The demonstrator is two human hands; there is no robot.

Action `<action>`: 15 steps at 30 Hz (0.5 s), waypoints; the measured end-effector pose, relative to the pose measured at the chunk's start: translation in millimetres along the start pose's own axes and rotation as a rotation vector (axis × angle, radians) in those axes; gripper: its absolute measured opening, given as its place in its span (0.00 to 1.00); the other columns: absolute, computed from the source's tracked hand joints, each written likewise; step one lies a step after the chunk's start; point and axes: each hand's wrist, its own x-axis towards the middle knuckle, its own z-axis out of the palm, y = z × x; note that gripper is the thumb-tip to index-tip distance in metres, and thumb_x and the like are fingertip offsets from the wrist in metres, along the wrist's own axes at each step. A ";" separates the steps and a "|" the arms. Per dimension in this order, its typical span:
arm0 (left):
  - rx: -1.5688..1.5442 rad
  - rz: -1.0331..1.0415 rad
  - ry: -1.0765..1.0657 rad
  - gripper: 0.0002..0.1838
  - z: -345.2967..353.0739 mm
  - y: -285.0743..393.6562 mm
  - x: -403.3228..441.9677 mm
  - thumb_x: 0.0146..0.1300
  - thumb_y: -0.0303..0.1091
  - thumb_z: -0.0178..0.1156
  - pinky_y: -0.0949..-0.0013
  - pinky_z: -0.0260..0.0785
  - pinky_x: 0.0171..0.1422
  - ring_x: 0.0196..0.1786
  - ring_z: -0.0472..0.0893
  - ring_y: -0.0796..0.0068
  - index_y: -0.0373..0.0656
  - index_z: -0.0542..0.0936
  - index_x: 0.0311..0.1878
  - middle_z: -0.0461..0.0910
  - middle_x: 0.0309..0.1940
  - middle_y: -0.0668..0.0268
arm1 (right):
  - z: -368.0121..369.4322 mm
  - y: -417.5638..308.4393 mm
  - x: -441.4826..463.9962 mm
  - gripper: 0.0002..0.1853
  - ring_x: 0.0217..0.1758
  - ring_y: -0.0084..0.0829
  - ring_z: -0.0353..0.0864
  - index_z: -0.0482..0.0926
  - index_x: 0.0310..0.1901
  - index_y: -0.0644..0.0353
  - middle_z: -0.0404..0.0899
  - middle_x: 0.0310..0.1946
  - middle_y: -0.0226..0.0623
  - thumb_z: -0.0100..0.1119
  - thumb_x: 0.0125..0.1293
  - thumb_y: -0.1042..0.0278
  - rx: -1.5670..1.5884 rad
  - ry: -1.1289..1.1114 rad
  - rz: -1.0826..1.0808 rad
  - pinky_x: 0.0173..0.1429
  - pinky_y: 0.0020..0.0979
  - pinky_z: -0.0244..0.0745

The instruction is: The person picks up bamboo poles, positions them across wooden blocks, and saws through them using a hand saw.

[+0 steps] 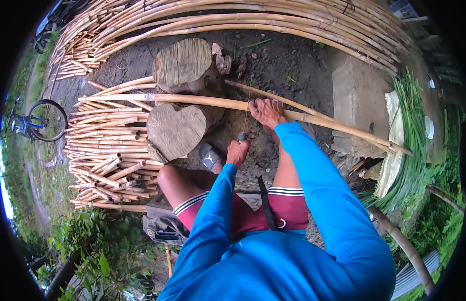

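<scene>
My left hand (237, 152) is closed round the dark handle of a saw (242, 136). The saw's thin blade, seen nearly edge-on, stretches away from me across a long bamboo pole (192, 100). My right hand (267, 112) grips this pole just right of the blade, its fingers wrapped over the top. The pole lies across a wooden stump between two cut faces, the far one (180, 62) and the near heart-shaped one (176, 129). A second, thinner bamboo pole (293, 107) slants behind my right hand and meets the first pole at the right.
Cut bamboo pieces (107, 135) are piled left of the stump. Long bamboo poles (273, 22) curve across the far side. A concrete slab (358, 95) and green leaf strips (411, 115) lie right. A bicycle (39, 120) stands far left, and a slipper (209, 156) is near my left hand.
</scene>
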 end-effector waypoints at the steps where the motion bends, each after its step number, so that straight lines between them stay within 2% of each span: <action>1: 0.097 0.023 0.049 0.27 -0.1 -17.7 0.5 0.52 0.48 0.58 0.56 0.73 0.38 0.32 0.83 0.52 0.24 0.78 0.34 0.81 0.28 0.45 | 4.2 2.4 0.6 0.20 0.39 0.59 0.83 0.84 0.40 0.51 0.84 0.32 0.51 0.47 0.68 0.46 -0.037 0.032 -0.009 0.52 0.59 0.74; 2: 0.193 0.046 0.098 0.30 -1.3 -35.8 -0.4 0.52 0.49 0.57 0.53 0.73 0.46 0.39 0.84 0.44 0.22 0.78 0.36 0.82 0.32 0.39 | 8.6 4.3 1.2 0.19 0.36 0.58 0.84 0.83 0.40 0.50 0.84 0.32 0.52 0.48 0.68 0.47 -0.073 0.063 -0.021 0.49 0.58 0.76; 3: 0.192 -0.026 0.040 0.32 -15.9 -5.7 -43.3 0.53 0.51 0.58 0.51 0.71 0.53 0.48 0.80 0.35 0.21 0.78 0.39 0.80 0.38 0.32 | 7.8 4.4 1.7 0.19 0.36 0.58 0.84 0.83 0.40 0.50 0.84 0.32 0.52 0.48 0.68 0.47 -0.067 0.061 -0.024 0.49 0.58 0.76; 4: 0.194 -0.032 0.045 0.32 -17.4 -25.8 -43.7 0.53 0.51 0.58 0.51 0.71 0.53 0.48 0.80 0.35 0.21 0.78 0.39 0.80 0.38 0.32 | 3.7 2.7 1.1 0.19 0.35 0.58 0.84 0.83 0.39 0.52 0.84 0.31 0.52 0.48 0.68 0.47 -0.032 0.052 0.015 0.47 0.57 0.77; 6: 0.282 0.073 0.086 0.26 -15.5 -75.6 -31.2 0.52 0.52 0.57 0.56 0.69 0.36 0.28 0.78 0.60 0.32 0.78 0.30 0.78 0.23 0.55 | -2.4 -0.5 -1.5 0.20 0.34 0.57 0.84 0.83 0.39 0.54 0.84 0.29 0.52 0.48 0.68 0.48 0.010 0.041 0.052 0.45 0.56 0.78; 8: 0.254 0.117 0.119 0.24 -14.6 -86.9 -29.0 0.51 0.51 0.58 0.57 0.68 0.35 0.27 0.78 0.60 0.33 0.78 0.30 0.78 0.22 0.56 | -6.0 -1.9 -5.0 0.23 0.34 0.56 0.84 0.83 0.37 0.58 0.84 0.30 0.52 0.46 0.69 0.46 -0.125 0.086 -0.104 0.45 0.53 0.80; 9: 0.259 0.103 0.139 0.23 -13.4 -80.6 -30.9 0.51 0.50 0.57 0.58 0.68 0.36 0.27 0.78 0.60 0.33 0.79 0.30 0.78 0.22 0.56 | -8.4 -2.7 -2.7 0.23 0.34 0.56 0.84 0.83 0.37 0.58 0.84 0.30 0.52 0.46 0.69 0.46 -0.121 0.089 -0.102 0.45 0.53 0.80; 11: 0.267 0.089 0.159 0.22 -12.6 -50.2 -44.8 0.51 0.49 0.57 0.59 0.68 0.36 0.28 0.78 0.61 0.34 0.79 0.30 0.78 0.23 0.57 | -10.2 -6.3 2.2 0.21 0.34 0.55 0.84 0.81 0.46 0.56 0.84 0.32 0.51 0.47 0.70 0.48 -0.093 -0.080 0.099 0.41 0.53 0.80; 12: 0.177 0.019 0.104 0.20 -15.1 -14.8 -58.9 0.51 0.48 0.57 0.60 0.67 0.32 0.26 0.77 0.64 0.35 0.78 0.29 0.77 0.21 0.60 | -8.6 -5.5 3.4 0.21 0.34 0.55 0.84 0.81 0.46 0.56 0.84 0.32 0.51 0.47 0.70 0.48 -0.088 -0.079 0.103 0.41 0.53 0.80; 13: 0.086 -0.053 0.049 0.18 -16.0 7.3 -62.7 0.51 0.46 0.58 0.61 0.65 0.29 0.24 0.75 0.66 0.37 0.78 0.27 0.76 0.20 0.62 | -5.8 -4.1 3.9 0.19 0.34 0.55 0.84 0.81 0.48 0.51 0.83 0.33 0.51 0.47 0.70 0.49 -0.081 -0.072 0.109 0.41 0.53 0.80; 14: 0.091 -0.055 0.049 0.18 -15.6 10.0 -52.0 0.51 0.46 0.58 0.61 0.65 0.29 0.24 0.75 0.66 0.37 0.78 0.27 0.76 0.20 0.62 | -3.8 -3.9 3.5 0.18 0.35 0.55 0.84 0.80 0.51 0.47 0.83 0.33 0.50 0.47 0.70 0.50 -0.075 -0.066 0.113 0.41 0.53 0.79; 15: 0.011 -0.087 -0.031 0.16 -15.2 9.3 -37.5 0.50 0.44 0.58 0.63 0.62 0.26 0.21 0.73 0.70 0.38 0.76 0.25 0.74 0.18 0.64 | -7.3 -5.5 1.4 0.18 0.35 0.55 0.84 0.80 0.51 0.47 0.83 0.33 0.50 0.47 0.70 0.50 -0.071 -0.066 0.115 0.41 0.53 0.79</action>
